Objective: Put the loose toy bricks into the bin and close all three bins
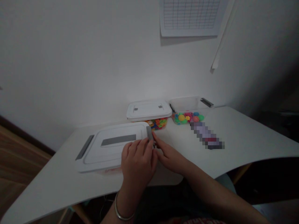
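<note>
In the head view a storage box with a white lid [112, 127] stands on the left part of the table. Grey latches sit at its ends; the left latch [85, 147] slopes outward. My left hand [139, 158] rests on the lid's right front corner, fingers laid over the lid, its thumb near the edge. My right hand [170, 155] is at the box's right end, fingers and thumb around the right latch [149, 133]. The hands touch or nearly touch there. The right fingertips are partly hidden behind the latch.
A second white-lidded box [149, 109] with colourful pieces stands behind. Right of it is a lidless clear box [190, 104] holding colourful toys. A pixelated, phone-like object [206, 135] lies on the white table [252, 140]. Lined paper [190, 18] hangs on the wall.
</note>
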The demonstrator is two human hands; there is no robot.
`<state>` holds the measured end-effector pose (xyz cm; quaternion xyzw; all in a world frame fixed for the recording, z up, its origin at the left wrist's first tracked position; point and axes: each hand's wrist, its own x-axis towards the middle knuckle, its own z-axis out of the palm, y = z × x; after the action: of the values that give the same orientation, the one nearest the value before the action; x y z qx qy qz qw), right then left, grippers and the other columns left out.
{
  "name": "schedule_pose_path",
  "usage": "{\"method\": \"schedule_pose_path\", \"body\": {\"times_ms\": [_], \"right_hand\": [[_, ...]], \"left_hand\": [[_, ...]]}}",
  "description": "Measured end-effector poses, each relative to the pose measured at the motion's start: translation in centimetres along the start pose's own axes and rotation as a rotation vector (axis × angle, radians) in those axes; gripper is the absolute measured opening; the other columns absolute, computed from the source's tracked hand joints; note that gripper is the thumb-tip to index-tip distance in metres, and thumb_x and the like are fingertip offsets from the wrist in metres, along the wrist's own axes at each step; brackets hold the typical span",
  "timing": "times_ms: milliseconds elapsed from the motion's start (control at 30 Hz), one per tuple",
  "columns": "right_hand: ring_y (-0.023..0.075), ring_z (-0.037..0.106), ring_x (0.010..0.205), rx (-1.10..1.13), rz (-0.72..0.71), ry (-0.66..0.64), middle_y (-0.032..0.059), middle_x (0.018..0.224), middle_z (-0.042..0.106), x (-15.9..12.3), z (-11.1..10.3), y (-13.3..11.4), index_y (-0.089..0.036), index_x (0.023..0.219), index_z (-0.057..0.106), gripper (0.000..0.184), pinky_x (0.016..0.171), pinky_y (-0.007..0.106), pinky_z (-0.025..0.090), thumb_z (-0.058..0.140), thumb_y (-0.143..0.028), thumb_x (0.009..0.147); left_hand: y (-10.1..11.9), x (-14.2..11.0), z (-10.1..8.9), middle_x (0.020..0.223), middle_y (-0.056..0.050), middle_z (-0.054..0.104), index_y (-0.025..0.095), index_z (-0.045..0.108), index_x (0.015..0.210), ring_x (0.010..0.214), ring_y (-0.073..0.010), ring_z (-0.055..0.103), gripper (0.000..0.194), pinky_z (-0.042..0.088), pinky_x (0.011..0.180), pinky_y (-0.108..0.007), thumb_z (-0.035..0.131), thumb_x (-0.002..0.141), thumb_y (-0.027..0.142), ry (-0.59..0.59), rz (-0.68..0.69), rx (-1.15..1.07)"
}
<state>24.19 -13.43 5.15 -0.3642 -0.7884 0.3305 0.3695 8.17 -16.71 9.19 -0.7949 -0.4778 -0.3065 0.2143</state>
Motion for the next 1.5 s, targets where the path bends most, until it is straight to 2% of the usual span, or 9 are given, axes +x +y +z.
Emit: {"method": "schedule_pose_path", "body": {"times_ms": [167, 267, 367, 433, 500, 633, 867, 1133, 1500], "right_hand": [[0.0269, 0.041, 0.138, -0.141, 0.006, -0.095, 0.015, 0.15, 0.043, -0.4, -0.8, -0.2, -0.016, 0.138, 0.052, 0.053, 0.115, 0.047, 0.034, 0.057, -0.036, 0.089], [0.0242, 0.052, 0.128, -0.153, 0.021, -0.117, 0.0125, 0.135, 0.059, -0.9, -0.7, 0.0, -0.018, 0.13, 0.059, 0.043, 0.111, 0.047, 0.038, 0.055, -0.029, 0.09], [0.023, 0.05, 0.13, -0.145, 0.018, -0.093, 0.0121, 0.138, 0.057, -1.1, -0.4, 0.3, -0.018, 0.126, 0.061, 0.038, 0.111, 0.046, 0.038, 0.055, -0.027, 0.09], [0.0225, 0.05, 0.129, -0.138, 0.024, -0.055, 0.013, 0.137, 0.057, -1.0, -0.4, 0.6, -0.017, 0.124, 0.062, 0.036, 0.112, 0.046, 0.038, 0.054, -0.026, 0.09], [0.0219, 0.051, 0.128, -0.124, 0.031, -0.037, 0.0127, 0.135, 0.058, -0.9, -0.5, 0.8, -0.017, 0.123, 0.062, 0.035, 0.111, 0.046, 0.038, 0.053, -0.025, 0.09], [0.0227, 0.052, 0.126, -0.094, 0.058, -0.046, 0.0114, 0.135, 0.059, -1.0, -0.4, 1.3, -0.019, 0.12, 0.063, 0.032, 0.107, 0.047, 0.042, 0.053, -0.025, 0.09], [0.0228, 0.054, 0.125, -0.139, 0.026, 0.076, 0.0112, 0.134, 0.059, -1.4, -0.1, 2.7, -0.022, 0.118, 0.063, 0.031, 0.104, 0.047, 0.045, 0.052, -0.025, 0.09], [0.0281, 0.057, 0.115, -0.448, -0.043, 0.481, 0.014, 0.123, 0.064, -1.0, -2.8, 6.4, -0.019, 0.111, 0.066, 0.029, 0.101, 0.053, 0.045, 0.052, -0.024, 0.086], [0.0266, 0.059, 0.115, -0.434, -0.04, 0.508, 0.0123, 0.12, 0.065, -1.5, -2.9, 7.7, -0.023, 0.107, 0.067, 0.026, 0.101, 0.052, 0.045, 0.051, -0.024, 0.087]], "left_hand": [[-1.0, -1.0, 0.4, 0.115, -0.008, 0.072, 0.022, 0.068, 0.114, 0.103, -0.0294, 0.062, 0.029, 0.036, 0.087, -0.044, 0.055, 0.088, 0.025, 0.039, -0.102, 0.039], [-1.8, -1.7, 0.4, 0.115, -0.008, 0.072, 0.022, 0.067, 0.115, 0.106, -0.0299, 0.061, 0.03, 0.036, 0.088, -0.044, 0.055, 0.089, 0.024, 0.069, -0.171, 0.111], [-2.5, -2.1, 0.7, 0.113, -0.01, 0.072, 0.02, 0.066, 0.116, 0.107, -0.0294, 0.06, 0.029, 0.036, 0.093, -0.046, 0.054, 0.089, 0.022, 0.124, -0.259, 0.178], [-2.9, -2.2, 1.1, 0.112, -0.011, 0.071, 0.021, 0.066, 0.116, 0.11, -0.03, 0.058, 0.029, 0.026, 0.104, -0.056, 0.054, 0.09, 0.022, 0.137, -0.317, 0.203], [-3.4, -2.1, 1.7, 0.112, -0.01, 0.07, 0.024, 0.066, 0.115, 0.115, -0.0321, 0.054, 0.028, 0.006, 0.109, -0.069, 0.052, 0.091, 0.023, 0.131, -0.378, 0.232], [-5.1, -1.4, 2.7, 0.114, -0.01, 0.067, 0.024, 0.066, 0.117, 0.126, -0.0348, 0.045, 0.031, -0.011, 0.105, -0.075, 0.045, 0.095, 0.025, 0.086, -0.474, 0.238], [-8.4, 0.5, 3.6, 0.121, -0.015, 0.064, 0.019, 0.064, 0.12, 0.125, -0.035, 0.045, 0.034, -0.006, 0.108, -0.073, 0.049, 0.091, 0.031, 0.024, -0.476, 0.131], [-9.0, -0.2, 4.4, 0.123, -0.014, 0.064, 0.02, 0.061, 0.125, 0.126, -0.0343, 0.045, 0.035, 0.003, 0.111, -0.069, 0.046, 0.093, 0.026, 0.038, -0.448, 0.219], [-8.1, 0.2, 4.7, 0.124, -0.013, 0.065, 0.025, 0.06, 0.128, 0.13, -0.0363, 0.042, 0.037, -0.001, 0.107, -0.075, 0.048, 0.093, 0.021, 0.058, -0.516, 0.189]]}}
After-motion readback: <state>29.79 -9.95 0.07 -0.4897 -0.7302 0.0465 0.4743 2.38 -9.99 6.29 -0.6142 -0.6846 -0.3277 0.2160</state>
